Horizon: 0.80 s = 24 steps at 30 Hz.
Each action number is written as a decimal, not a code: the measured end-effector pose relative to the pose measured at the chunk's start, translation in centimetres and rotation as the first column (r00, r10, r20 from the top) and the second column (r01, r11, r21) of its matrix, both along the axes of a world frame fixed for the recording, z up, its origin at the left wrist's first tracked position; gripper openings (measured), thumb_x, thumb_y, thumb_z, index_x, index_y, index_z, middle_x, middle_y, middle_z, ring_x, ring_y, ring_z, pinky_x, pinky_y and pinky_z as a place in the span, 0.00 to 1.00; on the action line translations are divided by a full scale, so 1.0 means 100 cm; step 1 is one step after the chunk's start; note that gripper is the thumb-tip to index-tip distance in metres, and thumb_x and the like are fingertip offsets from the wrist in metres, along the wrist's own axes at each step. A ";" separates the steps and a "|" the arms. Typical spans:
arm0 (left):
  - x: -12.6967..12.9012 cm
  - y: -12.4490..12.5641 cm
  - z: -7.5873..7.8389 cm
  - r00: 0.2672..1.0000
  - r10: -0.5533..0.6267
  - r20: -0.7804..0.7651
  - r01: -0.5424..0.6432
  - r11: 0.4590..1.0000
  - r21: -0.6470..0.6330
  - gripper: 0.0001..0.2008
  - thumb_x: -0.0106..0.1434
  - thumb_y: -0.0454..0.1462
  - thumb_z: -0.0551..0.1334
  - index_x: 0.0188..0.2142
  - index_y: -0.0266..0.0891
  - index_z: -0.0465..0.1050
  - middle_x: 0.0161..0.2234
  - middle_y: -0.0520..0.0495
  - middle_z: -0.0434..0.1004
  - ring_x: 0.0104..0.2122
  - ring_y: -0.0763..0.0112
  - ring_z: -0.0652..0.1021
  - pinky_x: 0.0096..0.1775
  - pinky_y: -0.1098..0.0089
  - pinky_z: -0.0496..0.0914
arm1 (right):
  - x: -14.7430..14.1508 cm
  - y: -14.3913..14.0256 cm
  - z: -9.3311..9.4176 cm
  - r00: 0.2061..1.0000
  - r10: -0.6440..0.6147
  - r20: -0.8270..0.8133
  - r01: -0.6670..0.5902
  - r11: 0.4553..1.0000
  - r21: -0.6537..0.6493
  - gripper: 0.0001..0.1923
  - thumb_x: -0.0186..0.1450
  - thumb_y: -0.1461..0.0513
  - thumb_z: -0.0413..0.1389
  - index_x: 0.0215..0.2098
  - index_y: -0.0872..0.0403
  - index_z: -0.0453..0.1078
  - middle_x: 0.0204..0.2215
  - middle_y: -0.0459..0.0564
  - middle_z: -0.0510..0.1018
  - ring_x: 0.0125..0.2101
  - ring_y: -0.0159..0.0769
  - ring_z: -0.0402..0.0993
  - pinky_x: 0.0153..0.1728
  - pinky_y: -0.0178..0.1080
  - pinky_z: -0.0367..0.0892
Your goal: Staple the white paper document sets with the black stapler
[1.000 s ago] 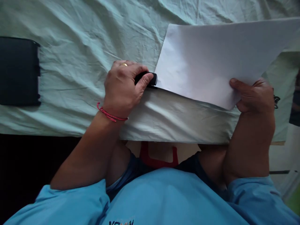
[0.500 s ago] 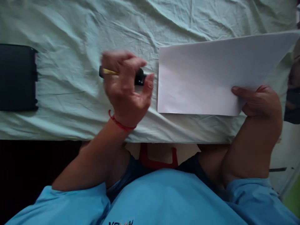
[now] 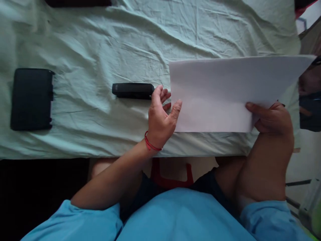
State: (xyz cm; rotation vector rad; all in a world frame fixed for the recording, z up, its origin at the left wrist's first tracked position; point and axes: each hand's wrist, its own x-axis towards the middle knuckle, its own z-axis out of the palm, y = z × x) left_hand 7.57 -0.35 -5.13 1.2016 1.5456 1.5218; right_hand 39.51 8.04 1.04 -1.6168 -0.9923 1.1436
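A white sheaf of paper [image 3: 213, 97] lies on the cloth, its right end lifted and bent upward. My right hand [image 3: 274, 117] grips its lower right corner, thumb on top and fingers beneath. At the paper's left edge is my left hand [image 3: 163, 115], fingers spread, with a red string bracelet at the wrist. Its thumb reaches over the paper edge; whether it touches, I cannot tell. Just left of the fingers rests a long black object [image 3: 132, 90], stapler-like in shape, partly hidden at its right end by the hand.
A pale green wrinkled cloth [image 3: 82, 110] covers the table. On the left lies a flat black case [image 3: 32, 99]. Another dark object [image 3: 79, 2] is cut off at the top edge. A red frame part [image 3: 173, 182] shows below the table edge, between my legs.
My left hand has moved right, from over the black object to the paper's left edge. A yellow tip seen by that hand no longer shows. My right hand keeps holding the paper.
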 end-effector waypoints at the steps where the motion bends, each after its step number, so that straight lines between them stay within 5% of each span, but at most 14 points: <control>1: -0.001 0.001 -0.004 1.000 0.003 0.017 -0.003 1.000 -0.018 0.35 0.70 0.61 0.67 0.67 0.48 0.62 0.65 0.33 0.73 0.64 0.47 0.79 0.61 0.51 0.78 | -0.001 -0.002 -0.003 1.000 -0.008 0.000 0.008 1.000 -0.007 0.20 0.40 0.64 0.76 0.31 0.52 0.79 0.43 0.47 0.86 0.42 0.34 0.81 0.47 0.37 0.80; 6: -0.013 0.013 -0.008 0.995 0.011 0.101 -0.004 0.997 -0.074 0.30 0.66 0.54 0.73 0.61 0.46 0.70 0.57 0.37 0.81 0.59 0.50 0.82 0.59 0.53 0.80 | -0.001 -0.003 -0.007 0.999 0.025 0.021 -0.026 0.999 0.037 0.20 0.43 0.64 0.75 0.33 0.54 0.79 0.43 0.49 0.85 0.42 0.34 0.81 0.49 0.38 0.79; 13: -0.016 0.017 0.017 0.991 -0.069 0.113 0.094 0.969 -0.229 0.10 0.67 0.45 0.70 0.36 0.42 0.80 0.31 0.48 0.82 0.32 0.65 0.81 0.31 0.68 0.75 | -0.007 0.000 -0.010 0.999 0.034 -0.009 -0.034 0.999 -0.001 0.26 0.41 0.62 0.77 0.39 0.54 0.81 0.44 0.50 0.86 0.40 0.36 0.82 0.46 0.39 0.80; 17: -0.023 0.016 0.022 0.997 -0.039 0.059 0.052 0.971 -0.235 0.07 0.64 0.40 0.70 0.31 0.42 0.81 0.29 0.50 0.83 0.29 0.68 0.78 0.27 0.70 0.70 | -0.013 0.003 -0.016 0.997 0.072 -0.015 -0.072 0.997 0.001 0.23 0.46 0.59 0.77 0.40 0.54 0.82 0.45 0.50 0.86 0.39 0.33 0.81 0.45 0.37 0.79; 24: -0.031 0.018 0.023 1.000 -0.011 0.029 0.017 0.973 -0.228 0.07 0.66 0.42 0.71 0.33 0.42 0.83 0.31 0.49 0.85 0.31 0.66 0.81 0.31 0.70 0.73 | -0.018 0.012 -0.018 0.998 0.011 0.054 -0.011 1.000 -0.011 0.16 0.47 0.60 0.72 0.34 0.54 0.80 0.29 0.44 0.81 0.26 0.26 0.72 0.27 0.30 0.69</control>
